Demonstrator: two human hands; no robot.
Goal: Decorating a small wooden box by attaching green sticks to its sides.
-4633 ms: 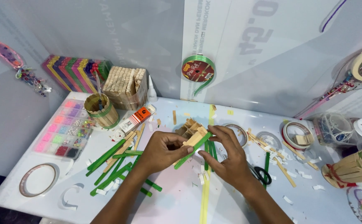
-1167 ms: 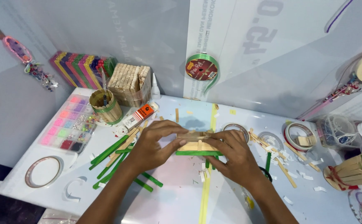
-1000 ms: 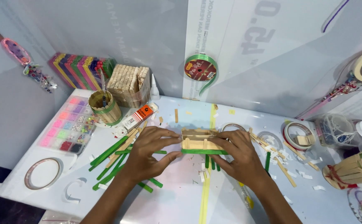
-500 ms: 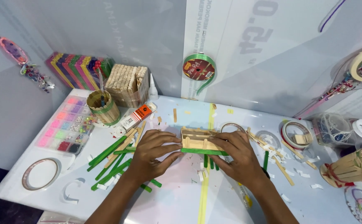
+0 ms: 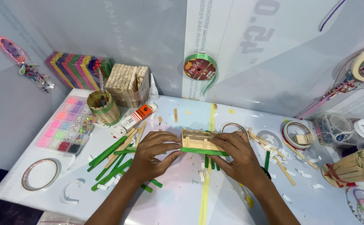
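A: Head view, single camera. Where is the work piece?

B: A small craft-stick frame [image 5: 198, 141] of plain wooden sticks sits at the middle of the white table [image 5: 177, 204]. A green stick [image 5: 204, 151] lies along its near edge.

A: Hands?

B: The left hand [image 5: 150, 156] closes its fingers on the frame's left end, thumb at the near side. The right hand [image 5: 238, 156] closes on the right end, fingertips on the green stick. Both grips are narrow, pinching the frame between them (palms face down, so the undersides are hidden).

A: Around the left hand?

B: A scatter of loose green sticks [image 5: 111, 160] lies just beside it, mixed with a few plain ones. Beyond them an orange-and-white glue tube [image 5: 137, 117] lies tilted. A stick-built round cup [image 5: 102, 107] stands upright near a bead organiser tray [image 5: 67, 129] with pink and green compartments. A tape ring [image 5: 40, 174] lies flat near the table's left corner.

A: Right side?

B: Tape rolls [image 5: 297, 134] are well apart from the right hand. A stick basket [image 5: 355, 166] sits at the table's right edge. Small paper scraps dot the surface.

A: Back wall?

B: A green ribbon spool [image 5: 199, 68] hangs there, and a block of stacked plain sticks [image 5: 127, 85] stands beside coloured stick bundles [image 5: 75, 68].
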